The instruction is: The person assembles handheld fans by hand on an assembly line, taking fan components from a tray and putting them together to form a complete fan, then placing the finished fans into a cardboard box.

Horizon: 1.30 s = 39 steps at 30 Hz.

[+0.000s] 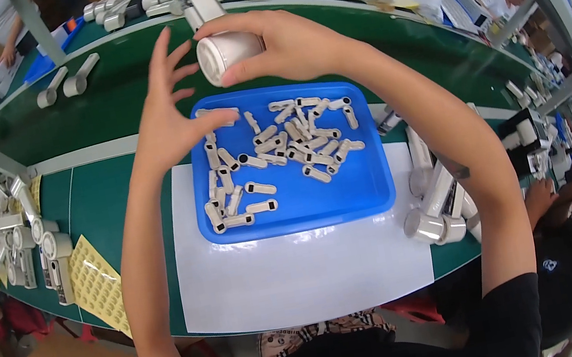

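Observation:
Above the far edge of the blue tray [341, 207], my right hand [300, 42] grips a white scoop-shaped device [233, 50] by its round cup. Its long handle extends toward the far side. Beside the cup, my left hand [171, 114] is open with its fingers spread, holding nothing. Its thumb passes over the tray's far left corner. Many small, long white plastic parts [253, 160] with dark ends lie scattered in the tray.
A white sheet [303, 275] lies under the tray on the green table. Similar white scoops pile up at left [21, 237] and right [428, 224]. A yellow sticker sheet [97, 277] lies left. Beyond is a green conveyor belt [98, 108] carrying scoops. People work nearby.

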Each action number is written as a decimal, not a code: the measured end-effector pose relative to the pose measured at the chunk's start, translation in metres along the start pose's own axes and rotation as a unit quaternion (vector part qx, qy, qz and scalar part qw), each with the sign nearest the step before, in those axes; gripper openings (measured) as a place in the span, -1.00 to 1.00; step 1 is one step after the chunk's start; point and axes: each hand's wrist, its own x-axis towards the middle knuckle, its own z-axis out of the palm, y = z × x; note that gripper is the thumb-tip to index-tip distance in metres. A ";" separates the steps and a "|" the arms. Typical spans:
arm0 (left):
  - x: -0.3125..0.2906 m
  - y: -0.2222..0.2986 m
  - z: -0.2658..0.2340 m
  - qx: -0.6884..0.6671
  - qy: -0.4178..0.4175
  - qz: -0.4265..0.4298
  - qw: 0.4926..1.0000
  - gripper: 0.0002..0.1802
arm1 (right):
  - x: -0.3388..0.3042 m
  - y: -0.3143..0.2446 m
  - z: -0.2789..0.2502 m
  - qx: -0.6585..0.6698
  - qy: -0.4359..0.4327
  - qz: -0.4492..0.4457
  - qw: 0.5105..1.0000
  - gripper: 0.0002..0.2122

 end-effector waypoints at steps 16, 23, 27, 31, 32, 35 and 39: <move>-0.095 -0.110 -0.047 0.036 0.238 -0.271 0.932 -0.75 | 0.040 0.242 0.050 -0.216 -0.046 0.350 0.910 -0.36; -0.102 -0.120 -0.048 -0.034 0.232 -0.285 0.929 -0.81 | 0.050 0.140 0.030 -0.208 0.080 0.193 0.955 -0.42; -0.108 -0.125 -0.068 -0.011 0.223 -0.259 0.940 -0.82 | 0.006 -0.079 -0.043 0.101 0.230 -0.157 0.955 -0.75; -0.094 -0.159 -0.048 -0.015 0.175 -0.233 0.956 -0.80 | -0.140 -0.098 -0.052 0.058 0.238 -0.098 0.965 -0.77; -0.089 -0.162 -0.050 -0.003 0.166 -0.224 0.960 -0.80 | -0.174 -0.100 -0.047 0.059 0.235 -0.094 0.966 -0.77; -0.075 -0.163 -0.050 0.043 0.131 -0.206 0.969 -0.80 | -0.267 -0.102 -0.013 0.058 0.232 -0.073 0.968 -0.79; -0.103 -0.162 -0.069 0.090 0.076 -0.179 0.977 -0.83 | -0.345 -0.056 -0.026 0.012 0.162 -0.111 0.981 -0.81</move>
